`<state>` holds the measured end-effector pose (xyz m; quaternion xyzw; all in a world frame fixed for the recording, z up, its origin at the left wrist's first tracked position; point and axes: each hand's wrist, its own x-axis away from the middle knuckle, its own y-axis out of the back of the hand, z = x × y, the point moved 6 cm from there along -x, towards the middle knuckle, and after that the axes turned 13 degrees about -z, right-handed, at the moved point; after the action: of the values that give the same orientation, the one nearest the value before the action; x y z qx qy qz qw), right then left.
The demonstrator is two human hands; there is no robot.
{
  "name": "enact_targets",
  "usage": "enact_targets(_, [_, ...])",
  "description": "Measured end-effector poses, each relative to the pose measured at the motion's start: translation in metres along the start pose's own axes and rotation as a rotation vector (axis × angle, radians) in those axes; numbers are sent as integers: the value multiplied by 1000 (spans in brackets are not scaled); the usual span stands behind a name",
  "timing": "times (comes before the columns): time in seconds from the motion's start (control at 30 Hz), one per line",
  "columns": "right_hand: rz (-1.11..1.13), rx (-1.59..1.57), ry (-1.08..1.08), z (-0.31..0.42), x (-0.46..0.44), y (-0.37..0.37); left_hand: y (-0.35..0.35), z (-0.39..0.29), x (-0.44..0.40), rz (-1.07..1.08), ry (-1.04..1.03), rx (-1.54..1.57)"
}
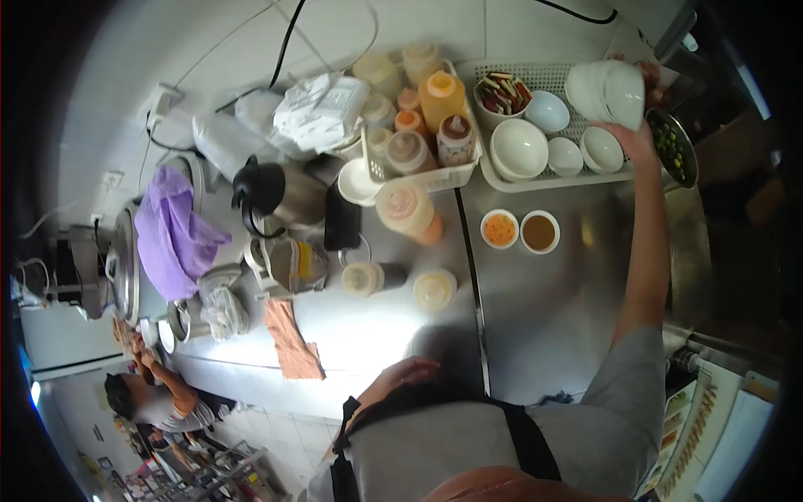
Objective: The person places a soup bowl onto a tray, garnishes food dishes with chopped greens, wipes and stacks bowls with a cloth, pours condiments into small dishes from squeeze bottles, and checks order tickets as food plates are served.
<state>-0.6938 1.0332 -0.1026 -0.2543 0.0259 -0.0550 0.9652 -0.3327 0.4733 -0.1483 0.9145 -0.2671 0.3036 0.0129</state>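
Note:
At the upper right, my right hand point(633, 140) grips a stack of white bowls point(604, 94), tipped on its side over the perforated tray point(548, 180). Part of that hand is hidden by the bowls. Close to my body, above the counter's front edge, my left hand point(407, 371) has its fingers loosely stretched and holds nothing. Below the tray sit two small sauce cups, one with orange sauce point(499, 229) and one with brown sauce point(539, 233). Other white bowls point(519, 148) and a bowl of cut red-skinned pieces point(502, 93) stand in the tray.
A basket point(452, 177) holds several squeeze bottles; another squeeze bottle point(408, 211) stands before it. A metal bowl of chopped greens point(672, 149) is right of the tray. Leftward are a thermos jug point(288, 194), a brown cloth point(293, 339) and a purple cloth point(174, 230). Another person point(163, 402) works far left.

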Motion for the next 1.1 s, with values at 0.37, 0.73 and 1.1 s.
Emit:
enact_targets(0.37, [-205, 246, -296, -90, 353, -228, -6, -94, 59, -20, -190, 249])
enact_targets(0.73, [72, 203, -710, -256, 421, -490, 147, 0, 159, -470, -299, 615])
enact_targets(1.1, [328, 327, -824, -388, 388, -655, 329, 50, 210, -706, -564, 200])
